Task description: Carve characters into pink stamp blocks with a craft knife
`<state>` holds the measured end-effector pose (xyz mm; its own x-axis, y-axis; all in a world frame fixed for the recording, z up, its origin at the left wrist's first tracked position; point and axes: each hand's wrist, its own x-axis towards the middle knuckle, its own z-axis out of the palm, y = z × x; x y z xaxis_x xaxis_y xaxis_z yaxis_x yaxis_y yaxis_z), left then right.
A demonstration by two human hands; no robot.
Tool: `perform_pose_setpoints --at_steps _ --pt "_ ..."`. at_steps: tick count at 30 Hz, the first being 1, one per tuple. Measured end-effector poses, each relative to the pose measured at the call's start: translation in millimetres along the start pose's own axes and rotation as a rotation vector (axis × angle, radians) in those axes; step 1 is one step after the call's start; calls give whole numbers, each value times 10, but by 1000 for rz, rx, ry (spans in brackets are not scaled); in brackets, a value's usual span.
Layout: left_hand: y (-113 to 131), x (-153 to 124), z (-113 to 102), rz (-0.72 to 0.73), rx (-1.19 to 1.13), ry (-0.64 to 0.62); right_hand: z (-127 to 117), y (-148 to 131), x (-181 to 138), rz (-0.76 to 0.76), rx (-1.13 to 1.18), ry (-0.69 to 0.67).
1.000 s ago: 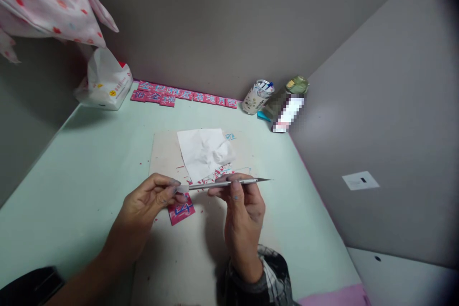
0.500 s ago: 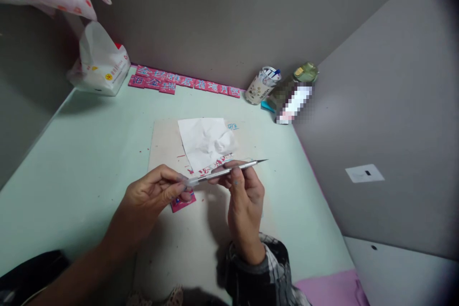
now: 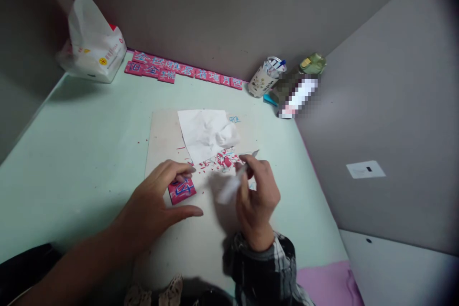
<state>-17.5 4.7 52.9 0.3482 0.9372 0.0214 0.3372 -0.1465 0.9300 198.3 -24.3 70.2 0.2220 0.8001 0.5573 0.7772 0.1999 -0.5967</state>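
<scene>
My left hand (image 3: 158,203) rests on a beige cutting board (image 3: 161,134), fingers spread around a small pink tile (image 3: 182,190) with a blue character on it. My right hand (image 3: 256,196) is closed round a thin silver craft knife (image 3: 238,177), which is blurred by motion and points up and away from me. Just beyond both hands lie pink shavings (image 3: 224,160) and a crumpled white tissue (image 3: 208,134) on the board.
A row of pink character tiles (image 3: 179,71) lines the back wall. A white plastic bag (image 3: 93,48) sits at the back left. At the back right stand a patterned cup with pens (image 3: 265,79) and a green bottle (image 3: 303,81). The pale green tabletop (image 3: 79,153) meets grey walls.
My left hand let go of the knife's end and dropped onto the pink tile. My right hand swung the knife from level to pointing away from me. The view tilted down.
</scene>
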Motion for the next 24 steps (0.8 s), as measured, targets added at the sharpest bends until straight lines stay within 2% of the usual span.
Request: perform_pose_setpoints --at_steps 2,5,7,10,18,24 --pt "-134 -3 -2 97 251 12 -67 15 -42 102 161 13" --pt "-307 -15 -1 165 509 -28 -84 5 -187 329 461 -54" --pt "-372 -18 8 171 571 -51 -42 -12 -293 463 632 -115" --pt "-406 -9 22 159 556 -55 48 -46 -384 581 777 -175" --pt "-444 6 23 95 394 -66 149 -95 -345 660 720 -187" --pt "-471 7 35 81 367 -58 143 -120 -395 538 598 -441"
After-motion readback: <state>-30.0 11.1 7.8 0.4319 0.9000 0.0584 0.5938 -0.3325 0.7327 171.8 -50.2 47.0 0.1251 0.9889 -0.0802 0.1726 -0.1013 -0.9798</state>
